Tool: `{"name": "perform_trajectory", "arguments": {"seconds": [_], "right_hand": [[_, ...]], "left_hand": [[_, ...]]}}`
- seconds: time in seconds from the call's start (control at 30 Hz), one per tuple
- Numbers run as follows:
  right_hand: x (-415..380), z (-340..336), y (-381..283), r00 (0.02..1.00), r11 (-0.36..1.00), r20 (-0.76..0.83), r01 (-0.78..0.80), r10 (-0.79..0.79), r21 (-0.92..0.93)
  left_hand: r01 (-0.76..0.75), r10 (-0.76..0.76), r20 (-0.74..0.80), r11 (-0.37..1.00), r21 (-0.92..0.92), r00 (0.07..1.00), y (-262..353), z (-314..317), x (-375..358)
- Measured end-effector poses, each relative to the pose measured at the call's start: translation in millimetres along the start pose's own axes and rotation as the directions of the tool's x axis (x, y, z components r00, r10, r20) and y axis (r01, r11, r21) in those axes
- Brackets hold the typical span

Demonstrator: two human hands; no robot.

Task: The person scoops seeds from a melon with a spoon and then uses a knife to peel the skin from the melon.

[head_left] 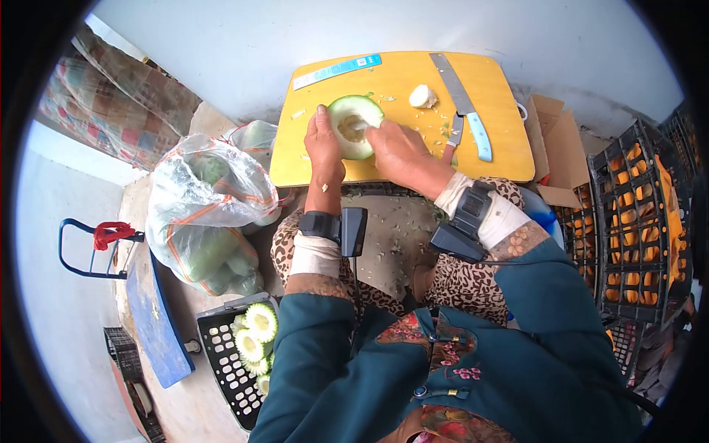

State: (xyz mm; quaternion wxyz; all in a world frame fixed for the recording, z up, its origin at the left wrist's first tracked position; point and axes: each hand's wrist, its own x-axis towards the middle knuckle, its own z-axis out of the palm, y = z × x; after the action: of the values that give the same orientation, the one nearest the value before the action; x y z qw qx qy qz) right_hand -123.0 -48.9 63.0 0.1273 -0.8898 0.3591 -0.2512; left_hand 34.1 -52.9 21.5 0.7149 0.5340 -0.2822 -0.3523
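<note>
- Yellow board [502,140] lies across our lap, and on it we see a halved green gourd [354,125] with its pale cut face turned up, near the board's front left part.
- We hold that gourd with our left hand [323,144]: the fingers are curled against its left rim, gripping it, thumb side up along the edge.
- Our right hand [401,153] rests on the gourd's right side, fingers bent and pressed into the hollow middle of the cut face; we cannot tell whether anything small is pinched between them.
- On the board behind the hands we see a cleaver [461,103] with a light blue handle, lying flat and well apart from the gourd, its blade pointing away from us.
- Just left of the cleaver's blade sits a white lump of scooped pulp [422,96], with small pale scraps scattered about it.
- Along the board's far left edge lies a blue and white strip [337,71].
- To our left, on the floor, a clear plastic bag [203,207] holds whole green gourds.
- Below it, a black crate [225,362] holds hollowed green slices [260,323] with pale rings.
- To our right stands a black crate of orange pieces [635,221], beside an open cardboard box [561,148].
- Both wrists carry black strapped devices over white wrapping.
</note>
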Motion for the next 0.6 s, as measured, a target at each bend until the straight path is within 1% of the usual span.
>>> {"name": "perform_trajectory", "arguments": {"seconds": [0.03, 0.1, 0.2, 0.3, 0.4, 0.5, 0.53, 0.6], "right_hand": [[0.4, -0.7, 1.4, 1.0, 1.0, -0.011, 0.001, -0.001, 0.002], [3.9, -2.6, 4.0, 1.0, 1.0, -0.029, 0.001, -0.001, 0.008], [16.4, -1.3, 2.3, 0.999, 0.999, 0.04, -0.029, 0.028, 0.031], [21.6, 2.5, 5.7, 0.999, 0.997, 0.053, -0.01, 0.006, 0.072], [24.2, -2.4, 5.4, 0.988, 0.995, 0.152, -0.001, -0.013, 0.096], [18.8, 3.9, -1.2, 0.97, 0.995, 0.224, 0.099, -0.092, -0.017], [16.6, 2.7, -1.1, 0.968, 0.993, 0.228, 0.111, -0.102, -0.027], [14.0, -5.4, 1.1, 0.973, 0.992, 0.191, 0.129, -0.129, 0.013]], "left_hand": [[0.014, -0.014, -0.006, 0.999, -0.03, 1.0, -1.8, -1.2, 0.1], [0.035, -0.035, 0.01, 0.999, -0.03, 0.999, -2.5, -2.3, -2.1], [0.019, -0.019, -0.002, 1.0, -0.006, 1.0, 1.1, 1.6, -3.8], [-0.002, 0.002, -0.014, 1.0, -0.008, 1.0, -1.0, -1.3, -2.0], [-0.013, 0.013, 0.029, 1.0, 0.005, 0.999, -2.5, -3.0, -2.8], [-0.017, 0.014, 0.083, 0.999, 0.045, 0.996, 0.3, 0.3, -4.3], [-0.017, 0.012, 0.089, 0.998, 0.059, 0.996, 1.2, 0.3, -6.2], [-0.063, 0.057, 0.066, 0.994, 0.09, 0.996, -1.3, -0.3, -8.2]]}}
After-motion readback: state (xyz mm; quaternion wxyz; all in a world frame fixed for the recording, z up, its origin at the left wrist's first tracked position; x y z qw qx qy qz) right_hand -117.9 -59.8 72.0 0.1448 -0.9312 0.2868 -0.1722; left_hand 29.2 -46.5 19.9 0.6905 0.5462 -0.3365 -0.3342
